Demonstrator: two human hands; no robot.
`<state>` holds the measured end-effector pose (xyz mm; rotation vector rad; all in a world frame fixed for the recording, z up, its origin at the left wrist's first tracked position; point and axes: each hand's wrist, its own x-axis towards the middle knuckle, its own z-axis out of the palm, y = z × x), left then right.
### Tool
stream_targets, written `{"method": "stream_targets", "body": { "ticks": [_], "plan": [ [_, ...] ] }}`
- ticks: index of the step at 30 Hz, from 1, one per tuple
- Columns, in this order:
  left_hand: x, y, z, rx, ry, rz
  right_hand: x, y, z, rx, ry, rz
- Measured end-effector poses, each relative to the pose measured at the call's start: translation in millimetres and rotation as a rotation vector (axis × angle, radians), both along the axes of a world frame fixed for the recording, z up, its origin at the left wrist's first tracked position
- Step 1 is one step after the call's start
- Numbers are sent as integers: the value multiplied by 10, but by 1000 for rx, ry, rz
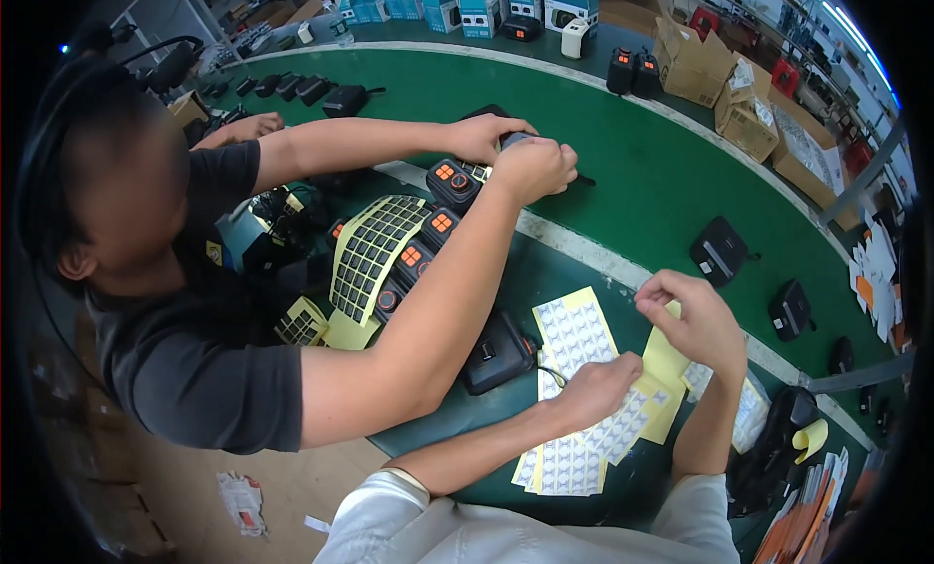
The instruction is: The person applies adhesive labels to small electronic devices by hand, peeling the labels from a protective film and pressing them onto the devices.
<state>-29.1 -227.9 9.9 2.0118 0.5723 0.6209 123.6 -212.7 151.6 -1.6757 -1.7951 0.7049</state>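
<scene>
My left hand (595,393) is closed on a sheet of stickers (623,430), small white printed labels on yellow backing. More sticker sheets (574,328) lie spread beneath and beside it on the green bench. My right hand (702,323) is raised just to the right, thumb and fingers curled together; whatever is between the fingertips is too small to make out. Below that hand is a bare yellow backing sheet (664,358). A black zip case (496,354) with a wrist loop rests left of the sheets.
At the left, a co-worker's arms (467,301) reach across the bench over black devices (413,260) with orange buttons and a sheet of black stickers (375,253). Black cases (721,251) sit on the green conveyor belt (623,165). Cardboard boxes (693,60) stand beyond it. A black bag (778,437) lies right.
</scene>
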Motion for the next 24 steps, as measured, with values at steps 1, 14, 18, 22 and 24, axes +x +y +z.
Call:
{"method": "stream_targets", "body": {
  "ticks": [1, 14, 18, 22, 24],
  "plan": [
    [6, -14, 30, 5, -5, 1, -9, -5, -10, -25, 4, 5],
    [-62, 82, 168, -765, -584, 236, -75, -28, -41, -182, -77, 151],
    [-74, 144, 215, -778, -665, 223, -72, -2, -59, -86, -89, 160],
    [-108, 212, 254, -829, -671, 228, -88, 37, -111, -69, -87, 146],
    [-121, 240, 269, -846, -659, 237, -95, 53, -142, -50, -78, 125]
  ]
}}
